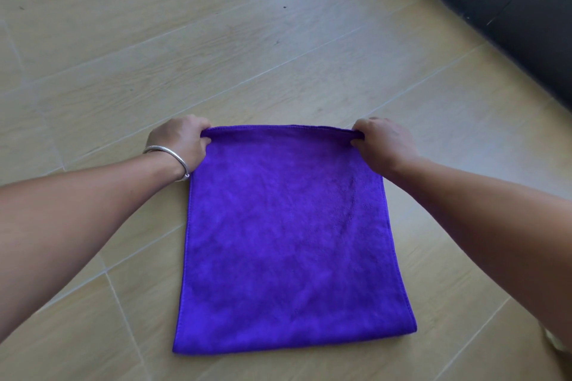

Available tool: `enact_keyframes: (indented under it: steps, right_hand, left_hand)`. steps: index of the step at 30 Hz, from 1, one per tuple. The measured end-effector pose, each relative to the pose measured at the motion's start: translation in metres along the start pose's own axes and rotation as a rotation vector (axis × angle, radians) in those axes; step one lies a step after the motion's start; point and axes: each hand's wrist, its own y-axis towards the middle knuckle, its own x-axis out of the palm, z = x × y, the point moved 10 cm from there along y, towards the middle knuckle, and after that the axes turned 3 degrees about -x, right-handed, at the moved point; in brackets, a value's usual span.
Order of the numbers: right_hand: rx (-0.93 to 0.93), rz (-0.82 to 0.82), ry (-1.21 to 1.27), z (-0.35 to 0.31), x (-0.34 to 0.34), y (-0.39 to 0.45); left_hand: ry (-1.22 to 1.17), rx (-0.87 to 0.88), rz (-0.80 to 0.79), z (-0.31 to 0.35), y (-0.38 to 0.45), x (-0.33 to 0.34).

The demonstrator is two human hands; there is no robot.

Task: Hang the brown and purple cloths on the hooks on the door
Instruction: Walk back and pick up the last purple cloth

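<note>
A purple cloth (288, 238) hangs spread out flat in front of me, held by its two top corners above the floor. My left hand (179, 142), with a silver bangle on the wrist, pinches the top left corner. My right hand (383, 142) pinches the top right corner. The cloth's top edge is stretched straight between both hands. No brown cloth, door or hooks show in this view.
Light wood-look floor tiles (185, 40) fill most of the view below the cloth. A dark grey surface (510, 3), perhaps a wall base or furniture, runs across the top right corner.
</note>
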Motion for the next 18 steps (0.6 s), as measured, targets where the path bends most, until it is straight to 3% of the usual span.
enact_keyframes:
  steps: [5, 8, 12, 14, 18]
  right_hand:
    - [-0.001, 0.187, 0.076, -0.013, -0.025, 0.0]
    - [-0.177, 0.157, 0.012, -0.044, -0.022, -0.015]
    - [-0.563, 0.037, -0.032, -0.095, 0.006, -0.084]
    - [-0.711, -0.03, -0.046, -0.103, 0.026, -0.131]
    - [-0.905, -0.136, -0.025, -0.094, 0.053, -0.201]
  left_hand:
    - [-0.121, -0.072, 0.227, -0.01, 0.002, -0.035]
    - [-0.033, -0.006, 0.228, 0.005, -0.015, -0.039]
    - [0.076, 0.523, 0.179, 0.069, -0.103, -0.017]
    - [0.066, 0.768, 0.063, 0.084, -0.164, 0.003]
    - [0.178, 0.95, -0.259, 0.068, -0.241, 0.05]
